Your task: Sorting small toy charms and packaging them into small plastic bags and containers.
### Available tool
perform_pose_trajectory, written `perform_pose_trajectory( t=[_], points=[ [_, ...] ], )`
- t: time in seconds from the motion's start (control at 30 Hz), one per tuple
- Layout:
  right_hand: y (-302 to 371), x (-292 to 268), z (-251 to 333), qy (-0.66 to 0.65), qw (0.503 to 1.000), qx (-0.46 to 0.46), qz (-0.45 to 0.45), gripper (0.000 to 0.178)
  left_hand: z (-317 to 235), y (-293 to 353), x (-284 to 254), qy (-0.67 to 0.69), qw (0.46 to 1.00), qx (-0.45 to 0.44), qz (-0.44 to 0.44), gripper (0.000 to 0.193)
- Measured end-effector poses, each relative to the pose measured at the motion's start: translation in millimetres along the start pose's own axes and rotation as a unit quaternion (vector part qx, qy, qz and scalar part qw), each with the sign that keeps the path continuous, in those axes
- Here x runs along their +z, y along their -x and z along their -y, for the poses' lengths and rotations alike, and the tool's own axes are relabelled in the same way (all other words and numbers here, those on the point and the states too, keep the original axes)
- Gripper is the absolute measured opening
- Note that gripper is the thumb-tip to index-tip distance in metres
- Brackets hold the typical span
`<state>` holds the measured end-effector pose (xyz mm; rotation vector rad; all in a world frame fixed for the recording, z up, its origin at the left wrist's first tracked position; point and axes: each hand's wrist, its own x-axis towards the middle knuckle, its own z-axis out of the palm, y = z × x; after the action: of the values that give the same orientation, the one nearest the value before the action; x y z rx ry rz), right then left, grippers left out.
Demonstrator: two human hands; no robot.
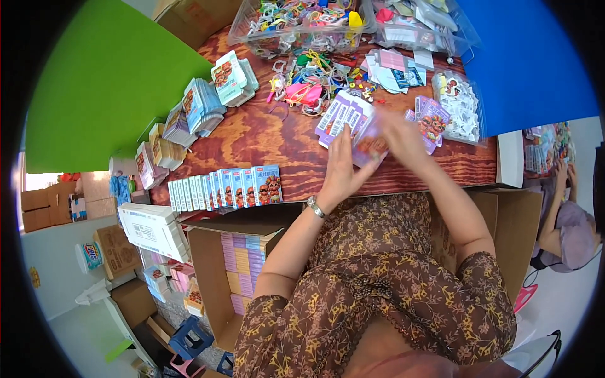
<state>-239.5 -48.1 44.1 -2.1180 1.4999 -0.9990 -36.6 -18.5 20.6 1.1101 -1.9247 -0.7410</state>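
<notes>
My left hand (343,167), a watch on its wrist, is closed round the near edge of a purple printed carton (365,143) just above the table's front edge. Over that carton's right side is my right hand (400,135), blurred by motion; its fingers cannot be made out clearly. Beyond the left fingers, several purple flat cartons (339,116) lie fanned out with barcodes showing. To the right of my right hand sits a small group of purple cartons (432,123) with cartoon figures. A row of blue-and-white boxes (227,188) stands along the front edge, left of my hands.
Loose colourful trinkets (309,82) lie beneath a clear bin (302,38). Stacks of flat cartons (203,107) line the table's left side. A clear tray of white pieces (459,104) stands right. Below the edge is an open cardboard box (217,277). Another person (567,220) works at right.
</notes>
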Motion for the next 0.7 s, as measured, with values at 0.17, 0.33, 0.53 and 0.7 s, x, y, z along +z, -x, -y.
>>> perform_pose_trajectory(
  t=[0.17,0.33,0.53,0.7],
  points=[
    [-46.9,-57.8,-61.4,0.080,0.987,0.131,-0.049,0.040,31.3,-24.6,29.3,-0.187,0.981,0.021,-0.036,0.096],
    [-51.3,-65.3,-85.4,0.280,0.955,0.072,-0.062,0.052,13.5,-41.6,40.3,-0.356,0.932,0.008,0.061,0.110],
    [-33.0,-37.5,-14.1,0.261,0.955,-0.095,-0.107,0.042,10.8,-36.3,31.5,-0.284,0.956,-0.024,0.068,0.109],
    [-6.2,-17.7,22.4,0.078,0.988,-0.107,-0.079,0.035,4.1,-23.7,7.7,-0.164,0.983,-0.026,-0.078,0.108]
  ],
)
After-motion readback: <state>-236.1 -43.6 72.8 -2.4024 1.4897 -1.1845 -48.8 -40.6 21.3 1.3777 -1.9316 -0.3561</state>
